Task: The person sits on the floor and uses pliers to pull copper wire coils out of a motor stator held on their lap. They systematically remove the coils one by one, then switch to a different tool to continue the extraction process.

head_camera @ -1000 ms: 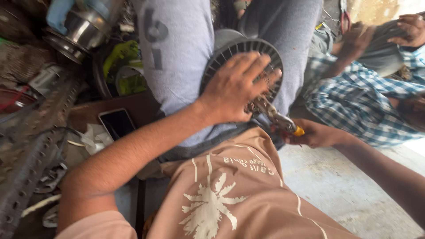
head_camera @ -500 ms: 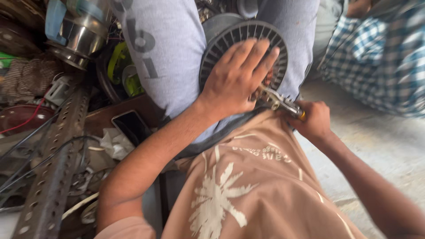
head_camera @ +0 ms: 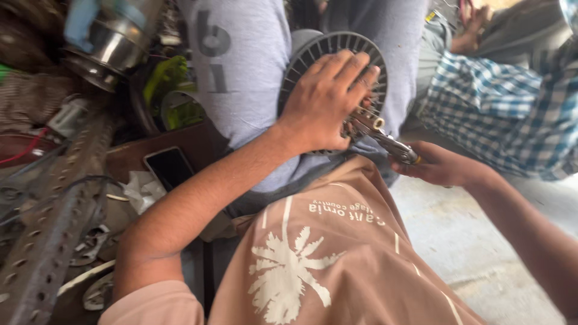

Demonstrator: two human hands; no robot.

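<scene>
A round grey slotted motor cover (head_camera: 313, 57) rests between my knees, which are in grey trousers. My left hand (head_camera: 328, 99) lies flat on it with fingers spread, pressing it in place. My right hand (head_camera: 436, 165) grips the handles of metal pliers (head_camera: 385, 137), whose jaws reach the cover's lower right edge under my left fingers. My tan shirt with a pale palm print fills the lower middle.
A dark phone (head_camera: 170, 168) lies on a brown surface at left beside crumpled white paper (head_camera: 141, 189). Perforated metal angle bars (head_camera: 51, 222), a steel pot (head_camera: 111, 51) and green parts clutter the left. A person in a blue checked shirt (head_camera: 512, 114) sits at right on the concrete floor.
The view has swung so the cover and my hands sit higher and more central. My right hand with the pliers stays at the cover's lower right edge; the neighbour has shifted toward the right edge.
</scene>
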